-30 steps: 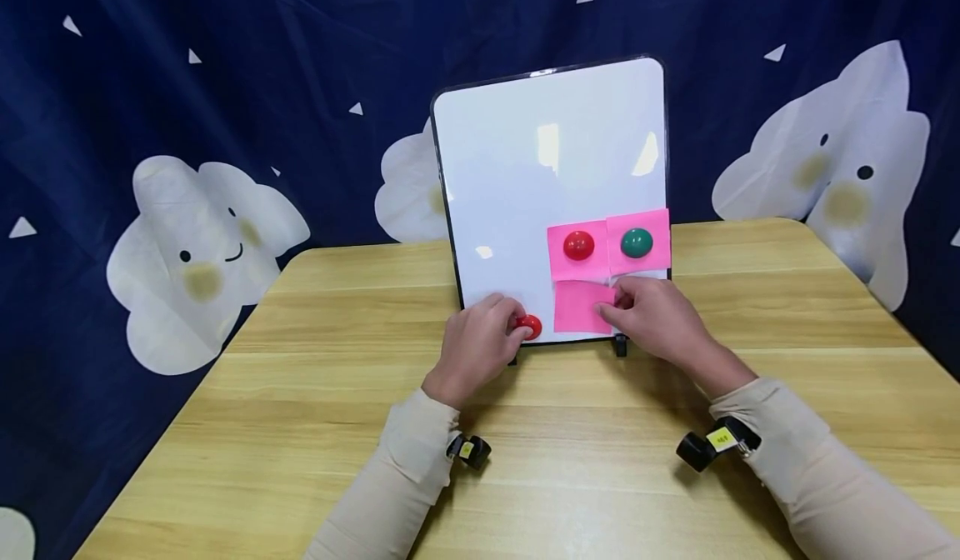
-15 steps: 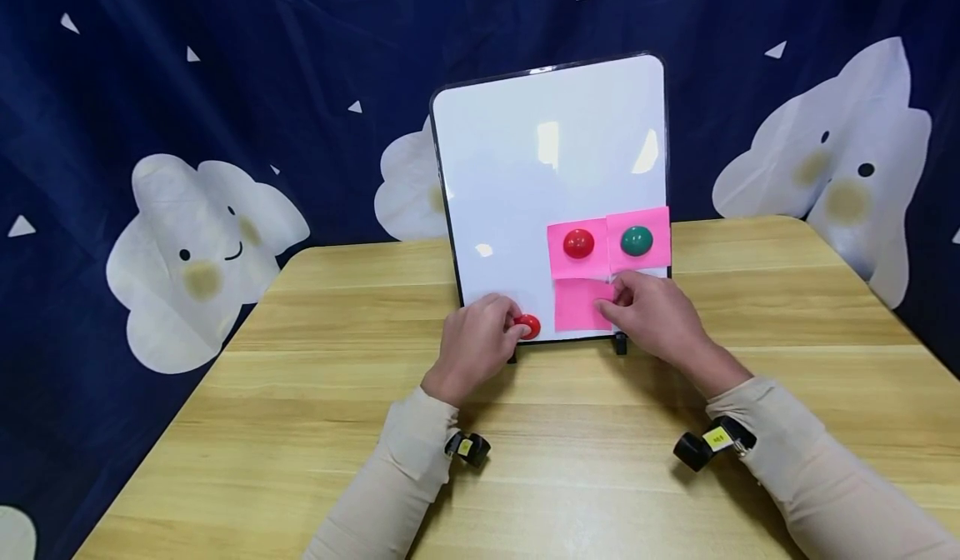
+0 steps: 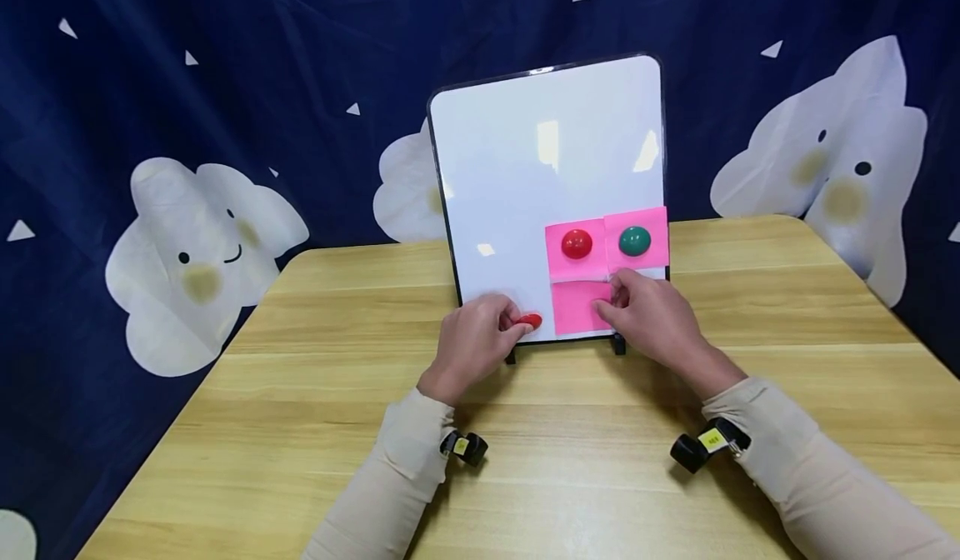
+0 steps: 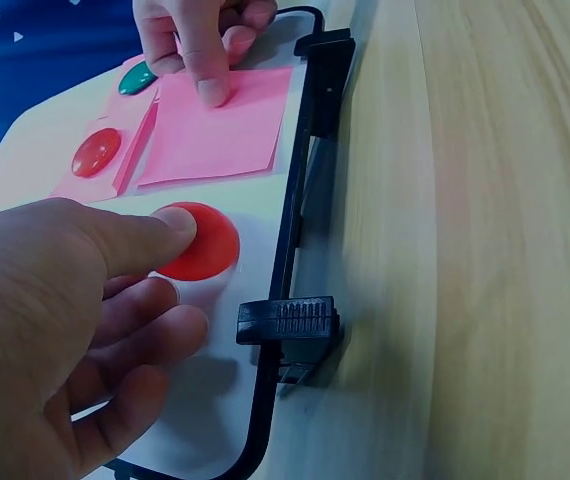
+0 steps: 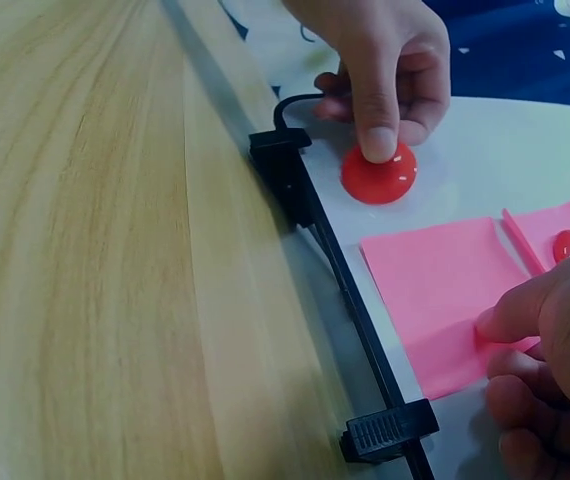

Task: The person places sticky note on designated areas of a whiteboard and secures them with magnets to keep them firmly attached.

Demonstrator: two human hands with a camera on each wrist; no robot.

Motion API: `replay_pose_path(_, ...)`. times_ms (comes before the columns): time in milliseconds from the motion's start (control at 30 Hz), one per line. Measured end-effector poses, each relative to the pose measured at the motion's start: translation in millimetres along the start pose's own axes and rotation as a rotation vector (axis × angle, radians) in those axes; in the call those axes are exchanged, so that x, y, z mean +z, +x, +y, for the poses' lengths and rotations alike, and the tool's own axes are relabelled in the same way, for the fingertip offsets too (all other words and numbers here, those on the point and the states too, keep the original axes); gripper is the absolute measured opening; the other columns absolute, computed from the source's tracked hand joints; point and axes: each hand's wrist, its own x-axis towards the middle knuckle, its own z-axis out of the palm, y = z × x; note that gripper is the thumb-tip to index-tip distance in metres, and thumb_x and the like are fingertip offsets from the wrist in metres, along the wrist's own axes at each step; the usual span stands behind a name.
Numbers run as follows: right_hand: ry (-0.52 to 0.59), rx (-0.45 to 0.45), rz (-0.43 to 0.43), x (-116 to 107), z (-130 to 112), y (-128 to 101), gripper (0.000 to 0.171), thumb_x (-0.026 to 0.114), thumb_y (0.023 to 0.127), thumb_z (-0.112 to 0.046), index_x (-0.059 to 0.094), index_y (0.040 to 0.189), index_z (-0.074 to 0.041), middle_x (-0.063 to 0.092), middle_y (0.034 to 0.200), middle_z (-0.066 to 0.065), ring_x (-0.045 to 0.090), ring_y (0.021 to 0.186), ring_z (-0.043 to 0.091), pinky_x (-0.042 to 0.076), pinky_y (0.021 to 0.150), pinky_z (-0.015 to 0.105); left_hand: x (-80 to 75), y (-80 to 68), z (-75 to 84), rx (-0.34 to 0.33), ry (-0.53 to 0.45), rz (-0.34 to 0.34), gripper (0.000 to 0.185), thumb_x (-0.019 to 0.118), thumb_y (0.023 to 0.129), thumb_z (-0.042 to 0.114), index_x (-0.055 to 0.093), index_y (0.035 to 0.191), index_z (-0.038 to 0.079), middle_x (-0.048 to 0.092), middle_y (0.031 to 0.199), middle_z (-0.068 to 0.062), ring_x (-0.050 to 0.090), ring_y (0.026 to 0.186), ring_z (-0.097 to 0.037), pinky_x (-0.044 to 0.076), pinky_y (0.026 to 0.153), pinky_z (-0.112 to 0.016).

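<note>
On the whiteboard [image 3: 547, 168] standing at the far side of the table [image 3: 300, 427], the left hand [image 3: 474, 345] has nudged the red magnet [image 3: 530, 321] slightly right, toward the loose pink note [image 3: 577, 306] beside it; its fingers are curled, thumb on the magnet. The right hand [image 3: 652, 320] stays put, thumb pressing the note flat against the board. Two more notes sit above, pinned by a second red magnet [image 3: 576, 244] and a green magnet [image 3: 634, 241]. The loose note is not yet pinned.

We saw a round glossy red dome magnet [image 3: 530, 321] stuck low on the whiteboard near its bottom edge, just left of a square pink paper sticky note [image 3: 576, 307] lying flat against the board.
</note>
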Motion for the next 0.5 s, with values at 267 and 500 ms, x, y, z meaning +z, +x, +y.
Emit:
replay_pose_path(267,-0.009,0.010,0.011,0.2,-0.5,-1.2,0.021,0.076,0.089,-0.019,0.058,0.092,-0.009,0.060,0.070,0.003,0.053,0.060,0.019,0.043,0.054,0.034,1.4,1.0,2.0,-0.029,-0.151,-0.024,0.018,0.080,0.087,0.028,0.065,0.080,0.021,0.065,0.074,0.012,0.057,0.064,-0.002,0.045,0.058,-0.026)
replay_pose_path(500,-0.009,0.013,0.012,0.9,-1.0,-2.0,0.022,0.076,0.089,-0.020,0.057,0.092,-0.009,0.060,0.070,0.003,0.053,0.060,0.019,0.043,0.054,0.034,2.7,0.0,4.3,-0.088,-0.319,-0.062,0.016,0.079,0.089,0.022,0.064,0.082,0.019,0.064,0.073,0.010,0.056,0.060,-0.008,0.045,0.057,-0.027)
